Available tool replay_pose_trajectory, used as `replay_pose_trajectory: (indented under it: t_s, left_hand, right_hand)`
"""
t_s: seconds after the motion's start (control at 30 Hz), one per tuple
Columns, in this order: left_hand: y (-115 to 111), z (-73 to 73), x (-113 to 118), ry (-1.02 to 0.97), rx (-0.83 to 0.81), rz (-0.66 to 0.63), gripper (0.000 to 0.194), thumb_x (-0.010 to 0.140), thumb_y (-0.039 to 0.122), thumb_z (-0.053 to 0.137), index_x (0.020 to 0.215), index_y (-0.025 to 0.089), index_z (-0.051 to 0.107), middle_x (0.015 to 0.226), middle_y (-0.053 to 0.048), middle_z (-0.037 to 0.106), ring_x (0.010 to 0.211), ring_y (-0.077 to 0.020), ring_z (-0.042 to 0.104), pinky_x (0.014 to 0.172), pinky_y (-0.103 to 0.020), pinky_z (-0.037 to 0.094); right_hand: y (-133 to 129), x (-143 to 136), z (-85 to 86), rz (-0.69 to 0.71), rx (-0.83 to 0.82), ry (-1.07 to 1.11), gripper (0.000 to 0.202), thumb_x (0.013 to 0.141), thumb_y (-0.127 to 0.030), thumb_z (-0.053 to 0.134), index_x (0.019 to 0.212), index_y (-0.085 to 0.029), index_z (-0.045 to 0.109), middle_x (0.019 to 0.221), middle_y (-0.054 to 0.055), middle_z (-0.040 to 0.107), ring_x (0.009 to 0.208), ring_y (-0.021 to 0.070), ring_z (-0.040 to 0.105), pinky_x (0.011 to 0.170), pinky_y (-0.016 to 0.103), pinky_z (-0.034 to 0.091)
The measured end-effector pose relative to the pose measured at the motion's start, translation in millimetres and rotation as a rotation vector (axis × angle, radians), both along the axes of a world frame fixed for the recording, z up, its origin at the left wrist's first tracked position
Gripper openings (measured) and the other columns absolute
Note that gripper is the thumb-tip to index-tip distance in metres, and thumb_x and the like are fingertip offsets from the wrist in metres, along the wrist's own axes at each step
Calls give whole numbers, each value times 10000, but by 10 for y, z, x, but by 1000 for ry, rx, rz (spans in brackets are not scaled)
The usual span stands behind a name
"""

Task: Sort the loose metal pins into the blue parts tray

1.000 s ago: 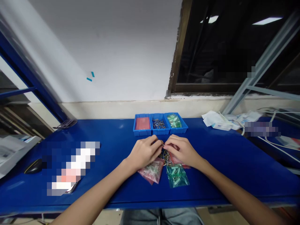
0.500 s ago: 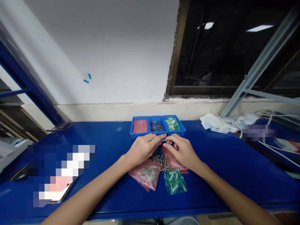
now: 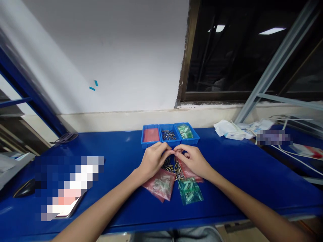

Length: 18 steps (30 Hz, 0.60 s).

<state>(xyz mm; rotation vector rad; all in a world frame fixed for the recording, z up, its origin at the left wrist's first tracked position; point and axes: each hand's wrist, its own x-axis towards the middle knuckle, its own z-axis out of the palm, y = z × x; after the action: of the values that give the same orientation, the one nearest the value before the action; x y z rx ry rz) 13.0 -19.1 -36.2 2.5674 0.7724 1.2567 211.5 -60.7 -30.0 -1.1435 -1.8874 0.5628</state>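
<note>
My left hand (image 3: pixel 153 160) and my right hand (image 3: pixel 196 162) meet fingertip to fingertip just in front of the blue bins. Thumb and fingers are pinched on each hand; whatever lies between them is too small or hidden to make out. Below them is a loose pile of slim, screw-like metal pieces (image 3: pixel 178 172), some brass-coloured. A pink plastic bag (image 3: pixel 186 170) lies partly under my right hand. Near my left wrist sits a pink bag with small pale parts (image 3: pixel 163 185), overlapping another pink one. A green bag with white pieces (image 3: pixel 190 192) lies in front of the pile.
Three joined blue bins hold pink bags (image 3: pixel 151 135), screw-like metal pieces (image 3: pixel 168 135) and green bags (image 3: pixel 185 131). Left on the blue table (image 3: pixel 121 158) are a black mouse (image 3: pixel 25 188) and a blurred-out flat object. White packets (image 3: pixel 229 130) and cables are at right.
The fingers of both hands have drawn in from a looser pose to a pinch, tips now touching. The view has shifted slightly; the bags and bins stay put.
</note>
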Motion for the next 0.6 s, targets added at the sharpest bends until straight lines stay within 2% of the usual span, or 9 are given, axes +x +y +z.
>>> replay_pose_trajectory:
  t_s: [0.23, 0.33, 0.4, 0.5, 0.6]
  left_hand:
    - [-21, 39, 0, -62, 87, -53, 138, 967, 298, 605, 900, 179, 625, 831, -25, 667, 772, -152, 586, 710, -278, 470]
    - [-13, 42, -5, -26, 132, -37, 144, 980, 284, 584, 892, 178, 624, 830, -27, 667, 773, -151, 588, 733, -290, 476]
    - [4, 19, -11, 34, 186, -8, 139, 1002, 273, 542, 943, 179, 626, 846, -35, 670, 776, -153, 591, 734, -293, 484]
    - [34, -39, -17, 155, 284, 39, 183, 1028, 245, 469, 1124, 174, 608, 870, -52, 674, 790, -166, 594, 716, -295, 502]
    - [39, -61, -13, 201, 297, 53, 219, 1029, 211, 445, 1189, 168, 588, 876, -58, 679, 797, -174, 604, 716, -304, 517]
  right_hand:
    - [43, 30, -20, 72, -133, 109, 145, 927, -297, 565, 878, -182, 638, 809, 13, 647, 752, 158, 597, 685, 265, 460]
    - [43, 43, -1, 52, -130, 111, 153, 921, -311, 571, 861, -182, 627, 809, 10, 635, 754, 154, 584, 688, 264, 449]
    - [29, 43, 17, 31, -116, 112, 163, 919, -324, 576, 855, -183, 627, 792, 5, 620, 735, 147, 568, 657, 253, 435]
    - [6, 32, 28, 28, -102, 128, 171, 917, -336, 578, 859, -183, 627, 746, -6, 592, 678, 133, 541, 595, 236, 412]
    - [10, 26, 4, 29, -113, 153, 161, 914, -333, 584, 887, -184, 637, 798, 9, 634, 727, 146, 588, 639, 250, 453]
